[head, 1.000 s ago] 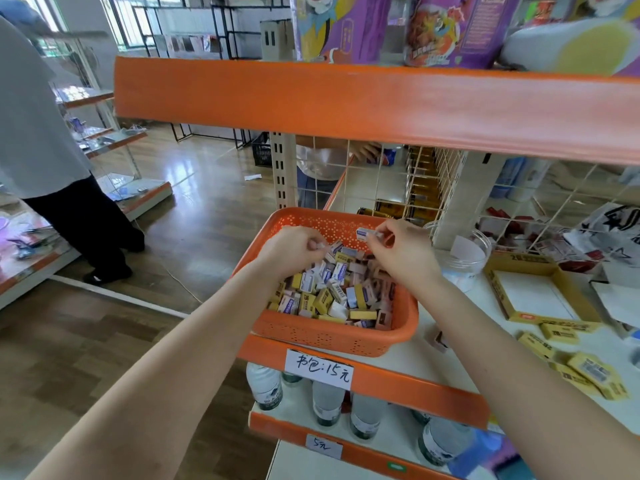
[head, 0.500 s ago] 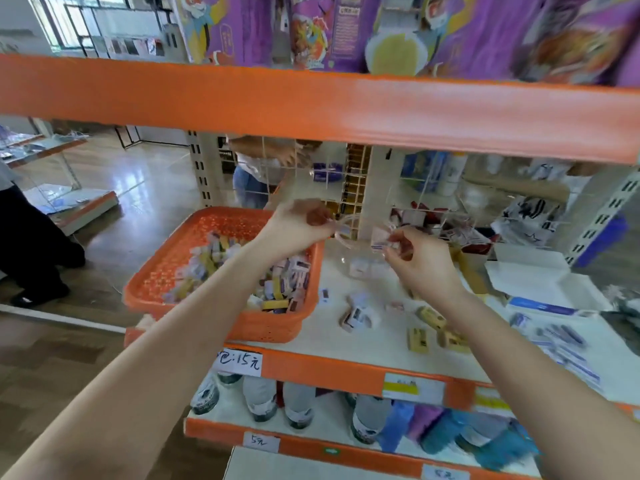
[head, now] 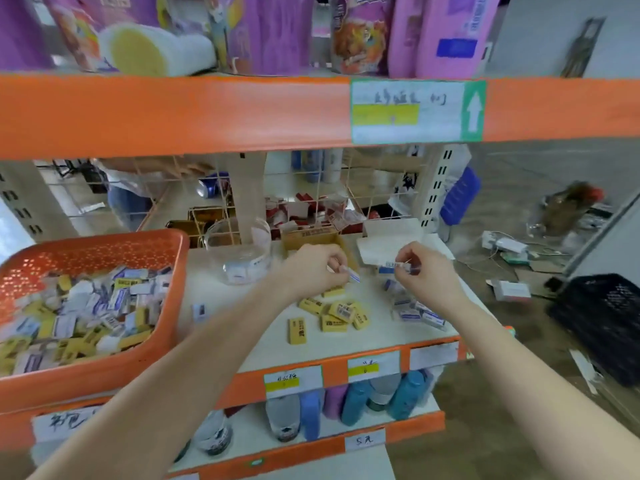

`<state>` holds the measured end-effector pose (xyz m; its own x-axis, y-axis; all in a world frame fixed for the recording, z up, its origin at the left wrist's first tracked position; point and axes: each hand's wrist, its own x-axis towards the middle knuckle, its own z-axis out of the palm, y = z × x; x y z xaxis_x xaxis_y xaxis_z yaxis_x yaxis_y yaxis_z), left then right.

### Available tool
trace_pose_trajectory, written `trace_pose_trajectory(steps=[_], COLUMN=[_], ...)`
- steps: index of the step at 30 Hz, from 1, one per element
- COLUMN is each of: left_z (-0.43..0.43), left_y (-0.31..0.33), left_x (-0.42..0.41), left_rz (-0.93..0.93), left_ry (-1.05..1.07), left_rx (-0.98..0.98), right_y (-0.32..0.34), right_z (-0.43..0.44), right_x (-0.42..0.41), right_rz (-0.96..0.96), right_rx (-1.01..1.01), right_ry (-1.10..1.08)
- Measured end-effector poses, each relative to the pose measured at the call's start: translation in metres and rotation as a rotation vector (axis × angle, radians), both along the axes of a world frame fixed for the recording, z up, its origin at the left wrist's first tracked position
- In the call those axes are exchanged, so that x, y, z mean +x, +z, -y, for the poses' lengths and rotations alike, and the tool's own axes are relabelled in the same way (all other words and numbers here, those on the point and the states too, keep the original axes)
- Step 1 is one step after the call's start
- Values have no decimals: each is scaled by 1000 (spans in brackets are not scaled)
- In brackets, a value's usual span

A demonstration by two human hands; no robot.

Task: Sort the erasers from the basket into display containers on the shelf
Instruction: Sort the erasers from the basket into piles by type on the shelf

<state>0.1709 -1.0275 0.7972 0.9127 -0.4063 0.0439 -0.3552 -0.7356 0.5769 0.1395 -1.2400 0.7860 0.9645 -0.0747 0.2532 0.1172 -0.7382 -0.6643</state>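
Nearest, a lower shelf level carries a row of bottles [head: 349, 400], with price labels [head: 292, 381] stuck on the orange edge above them. Both forearms reach up and inward over that edge to the white shelf [head: 379, 327].

At the near left of the shelf stands the orange basket [head: 104, 372], heaped with loose erasers [head: 86, 313] in yellow and in white-and-blue wrappers. Just right of the basket, one small white eraser [head: 199, 311] lies alone. Toward the middle, a single yellow eraser [head: 298, 330] lies apart from a loose pile of yellow erasers [head: 337, 313]. Further right, a pile of white-and-blue erasers [head: 417, 313] lies near the shelf's right end.

Above these piles the hands are raised close together but apart. The left hand [head: 311, 271] has its fingers curled and pinches a blue-striped eraser [head: 351, 274] at its fingertips. The right hand [head: 429, 275] likewise pinches a barcoded eraser [head: 393, 266] between thumb and fingers.

Behind the hands, a clear round container [head: 242, 258] holds a few white erasers at its bottom. To its right sits an open cardboard box [head: 308, 235], partly hidden by the left hand, and then a white box [head: 391, 237]. A wire grid [head: 363, 188] backs the shelf.

Farthest and highest, an orange beam [head: 173, 112] bears a label with a green arrow [head: 415, 110], and purple packages [head: 273, 32] stand on top.
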Motion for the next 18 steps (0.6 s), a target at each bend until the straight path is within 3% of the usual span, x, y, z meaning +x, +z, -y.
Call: trace_pose_trajectory(steps=[10, 18], left_z=[87, 88], left_y=[-24, -34], left_x=[5, 3], left_rz=[-1, 111], left_ry=[-184, -250], left_rx=[97, 253], right_y=[-30, -45], right_z=[61, 58], right_x=[-37, -33], right_rz=[-109, -122], right_rx=[-72, -144], right_ry=[-133, -113])
